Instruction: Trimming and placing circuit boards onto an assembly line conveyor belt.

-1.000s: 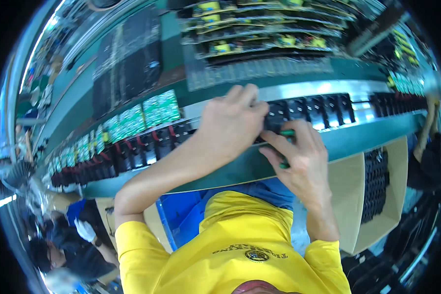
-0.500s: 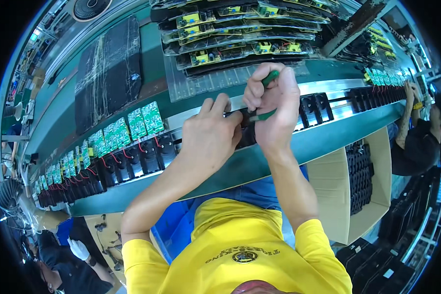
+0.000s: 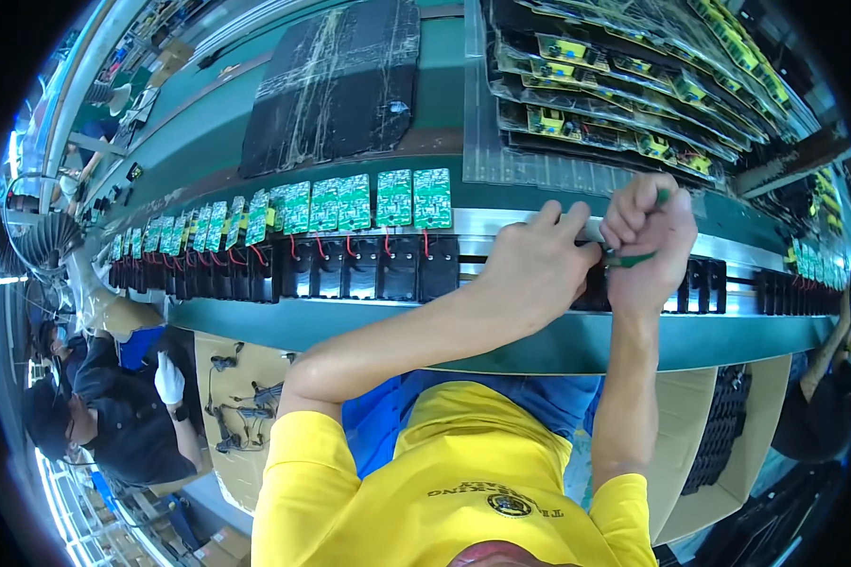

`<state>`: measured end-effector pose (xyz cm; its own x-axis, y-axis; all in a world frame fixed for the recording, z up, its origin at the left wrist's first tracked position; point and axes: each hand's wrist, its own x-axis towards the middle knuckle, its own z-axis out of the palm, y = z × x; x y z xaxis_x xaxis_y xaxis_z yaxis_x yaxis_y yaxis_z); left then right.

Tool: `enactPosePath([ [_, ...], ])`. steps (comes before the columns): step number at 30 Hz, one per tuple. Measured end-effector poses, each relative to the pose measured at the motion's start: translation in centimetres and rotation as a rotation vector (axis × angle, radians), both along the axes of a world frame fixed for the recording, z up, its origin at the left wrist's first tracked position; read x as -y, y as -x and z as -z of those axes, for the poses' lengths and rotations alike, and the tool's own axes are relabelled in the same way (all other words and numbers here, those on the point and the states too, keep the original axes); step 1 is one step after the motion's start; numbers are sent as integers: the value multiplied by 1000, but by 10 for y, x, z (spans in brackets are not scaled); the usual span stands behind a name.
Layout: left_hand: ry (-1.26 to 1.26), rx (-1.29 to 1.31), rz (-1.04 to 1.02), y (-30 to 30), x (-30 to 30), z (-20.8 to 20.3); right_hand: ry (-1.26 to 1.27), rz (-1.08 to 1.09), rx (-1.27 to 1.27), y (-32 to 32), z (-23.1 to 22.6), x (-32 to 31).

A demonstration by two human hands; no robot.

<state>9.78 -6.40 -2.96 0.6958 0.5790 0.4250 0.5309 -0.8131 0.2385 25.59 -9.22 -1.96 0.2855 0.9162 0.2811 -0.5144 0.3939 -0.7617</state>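
My right hand [image 3: 654, 236] is wrapped round a pair of green-handled pliers [image 3: 632, 260], whose jaws point left toward my left hand. One handle shows at the fingertips, the other below the palm. My left hand [image 3: 536, 272] is bent over the row of black plastic cases [image 3: 361, 268], its fingers pinched beside the plier jaws. What it grips is hidden behind the fingers. To the left, several green circuit boards [image 3: 395, 198] stand upright behind the cases, joined to them by red wires. More black cases [image 3: 704, 285] lie right of my right hand.
Stacked sheets of yellow-and-black boards [image 3: 563, 123] stand beyond my hands. A black, tape-marked slab [image 3: 331, 85] lies at the far left. A cardboard box [image 3: 676, 439] with black parts is at the near right. Cables lie on cardboard [image 3: 232, 435] near a gloved co-worker [image 3: 128, 406] at left.
The view has swung left, so the bench and both hands now appear farther right. My hands stay together at the cases, and the pliers remain in my right hand.
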Motion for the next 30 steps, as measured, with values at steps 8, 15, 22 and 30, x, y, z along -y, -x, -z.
enactPosePath([
  [8,12,16,38,-2,-3,-4,-184,-42,78,-10,6,3],
  [15,123,-226,168,4,-21,-29,86,429,1133,11,-51,90],
  [22,325,-306,307,-18,-62,-65,257,389,1824,18,-27,107],
  [30,-205,102,172,-15,-15,9,245,415,1663,18,-36,119],
])
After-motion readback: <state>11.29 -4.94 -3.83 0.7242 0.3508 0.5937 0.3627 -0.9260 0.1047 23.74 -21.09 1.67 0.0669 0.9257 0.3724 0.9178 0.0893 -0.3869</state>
